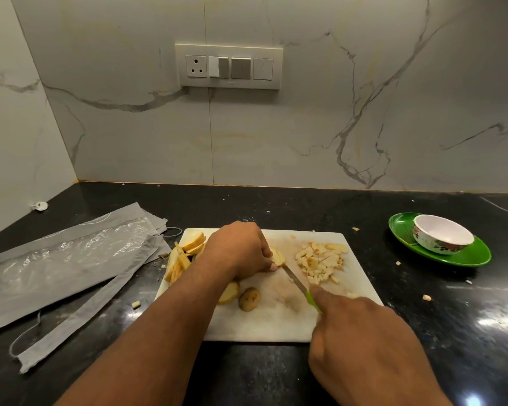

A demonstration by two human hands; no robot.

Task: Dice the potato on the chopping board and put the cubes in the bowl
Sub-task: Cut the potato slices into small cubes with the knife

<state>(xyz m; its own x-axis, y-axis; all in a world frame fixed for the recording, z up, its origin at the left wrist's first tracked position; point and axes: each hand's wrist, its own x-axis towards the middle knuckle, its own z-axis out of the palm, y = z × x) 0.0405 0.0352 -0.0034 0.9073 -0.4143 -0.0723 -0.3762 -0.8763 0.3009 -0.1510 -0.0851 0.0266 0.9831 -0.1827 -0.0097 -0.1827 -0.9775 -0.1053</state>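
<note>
While the left hand [241, 247] pins one potato slice [278, 257] to the white board [276, 320] with curled fingers, the right hand [361, 344] grips a green-handled knife [298, 284], its blade tip at that slice. One heap of cubes [318, 262] lies right of the blade, one stack of slices [185, 254] at the board's left edge, two end pieces [241, 295] near the front. One bowl [442, 234] sits on a green plate [475, 256], well apart on the desk [423, 317]. Bare board shows near the front edge.

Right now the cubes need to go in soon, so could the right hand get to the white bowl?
Probably yes: the bowl sits open on the green plate, nothing between, but the right hand grips the knife.
</note>
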